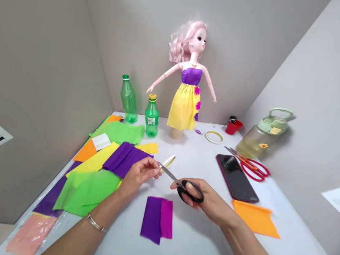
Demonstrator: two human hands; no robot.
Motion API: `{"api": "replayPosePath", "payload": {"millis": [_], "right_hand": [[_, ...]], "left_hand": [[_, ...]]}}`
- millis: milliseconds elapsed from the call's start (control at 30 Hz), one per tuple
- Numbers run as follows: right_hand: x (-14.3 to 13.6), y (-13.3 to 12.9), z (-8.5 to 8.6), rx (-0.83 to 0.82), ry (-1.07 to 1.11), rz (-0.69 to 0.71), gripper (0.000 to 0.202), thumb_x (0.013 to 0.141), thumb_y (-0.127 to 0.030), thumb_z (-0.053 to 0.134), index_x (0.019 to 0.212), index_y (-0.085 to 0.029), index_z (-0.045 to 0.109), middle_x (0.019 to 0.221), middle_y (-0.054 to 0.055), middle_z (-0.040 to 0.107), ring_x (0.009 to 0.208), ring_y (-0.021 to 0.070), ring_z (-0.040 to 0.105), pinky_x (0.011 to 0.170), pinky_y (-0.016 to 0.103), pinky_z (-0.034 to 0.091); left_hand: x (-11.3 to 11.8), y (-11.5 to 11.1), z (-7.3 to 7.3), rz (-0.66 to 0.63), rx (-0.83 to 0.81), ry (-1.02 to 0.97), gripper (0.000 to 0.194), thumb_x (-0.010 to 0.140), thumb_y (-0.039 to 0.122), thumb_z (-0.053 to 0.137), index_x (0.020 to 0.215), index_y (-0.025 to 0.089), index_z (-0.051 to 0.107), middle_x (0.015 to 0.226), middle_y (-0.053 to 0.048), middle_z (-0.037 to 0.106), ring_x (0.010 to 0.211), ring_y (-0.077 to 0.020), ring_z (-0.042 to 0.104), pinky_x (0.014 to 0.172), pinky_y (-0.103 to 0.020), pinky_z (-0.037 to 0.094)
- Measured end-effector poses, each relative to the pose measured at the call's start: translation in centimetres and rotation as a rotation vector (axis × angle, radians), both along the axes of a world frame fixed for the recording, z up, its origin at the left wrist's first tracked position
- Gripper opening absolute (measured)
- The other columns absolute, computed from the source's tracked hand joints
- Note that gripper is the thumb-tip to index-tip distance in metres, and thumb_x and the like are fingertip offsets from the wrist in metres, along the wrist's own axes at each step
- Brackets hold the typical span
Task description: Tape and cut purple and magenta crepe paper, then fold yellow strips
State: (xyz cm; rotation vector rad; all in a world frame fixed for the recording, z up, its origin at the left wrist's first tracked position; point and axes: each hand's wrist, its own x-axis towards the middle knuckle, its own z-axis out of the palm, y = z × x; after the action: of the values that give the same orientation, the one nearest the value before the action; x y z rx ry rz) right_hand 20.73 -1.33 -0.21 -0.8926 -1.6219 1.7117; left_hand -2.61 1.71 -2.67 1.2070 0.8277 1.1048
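My right hand (195,193) grips a pair of black-handled scissors (169,173), its fingers in the loops and the blades pointing up and left. My left hand (142,174) is closed in a pinch on a narrow white-and-yellow roll of tape (169,160), seen nearly edge-on. The scissor tips lie right at the tape beside my left fingertips; whether they are cutting, I cannot tell. Below the hands, purple cloth (152,218) and a magenta cloth piece (167,218) overlap on the white table. Folded purple fabric (125,159) lies behind my left hand.
Ahead stands a pink-haired doll (186,104) in a purple and yellow dress, with green bottles (151,116) to its left. Green cloth (90,192) and other fabrics cover the left side. A phone (235,178), red-handled scissors (253,167), orange cloth (256,219) and a water bottle (261,137) lie right.
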Motion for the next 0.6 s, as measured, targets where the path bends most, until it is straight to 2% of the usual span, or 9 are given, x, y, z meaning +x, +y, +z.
{"api": "replayPosePath", "payload": {"millis": [333, 500, 600], "right_hand": [[0.16, -0.26, 0.71, 0.036, -0.107, 0.021, 0.048, 0.096, -0.054, 0.051, 0.112, -0.012, 0.065, 0.063, -0.006, 0.036, 0.057, 0.0099, 0.027, 0.054, 0.025, 0.023], [0.14, -0.26, 0.81, 0.001, -0.15, 0.145, 0.041, 0.094, -0.047, 0.056, 0.116, -0.014, 0.062, 0.065, -0.005, 0.04, 0.059, 0.0105, 0.035, 0.057, 0.025, 0.028], [0.0, -0.45, 0.9, -0.003, -0.149, 0.191, 0.036, 0.092, -0.042, 0.059, 0.118, -0.017, 0.061, 0.071, -0.004, 0.043, 0.063, 0.0112, 0.036, 0.059, 0.025, 0.03]], "left_hand": [[0.0, 0.2, 0.04, 0.016, -0.021, 0.036, 0.026, 0.076, 0.032, 0.075, 0.084, 0.017, 0.056, 0.077, 0.0, 0.064, 0.073, -0.0134, 0.062, 0.074, -0.026, 0.048], [-0.06, 0.61, -0.14, 0.066, 0.031, 0.09, 0.026, 0.074, 0.034, 0.074, 0.079, 0.018, 0.054, 0.078, 0.001, 0.061, 0.067, -0.0116, 0.057, 0.066, -0.023, 0.045], [0.11, 0.51, -0.51, 0.133, 0.105, 0.19, 0.02, 0.077, 0.032, 0.07, 0.079, 0.019, 0.055, 0.078, 0.002, 0.059, 0.068, -0.0119, 0.055, 0.066, -0.024, 0.043]]}}
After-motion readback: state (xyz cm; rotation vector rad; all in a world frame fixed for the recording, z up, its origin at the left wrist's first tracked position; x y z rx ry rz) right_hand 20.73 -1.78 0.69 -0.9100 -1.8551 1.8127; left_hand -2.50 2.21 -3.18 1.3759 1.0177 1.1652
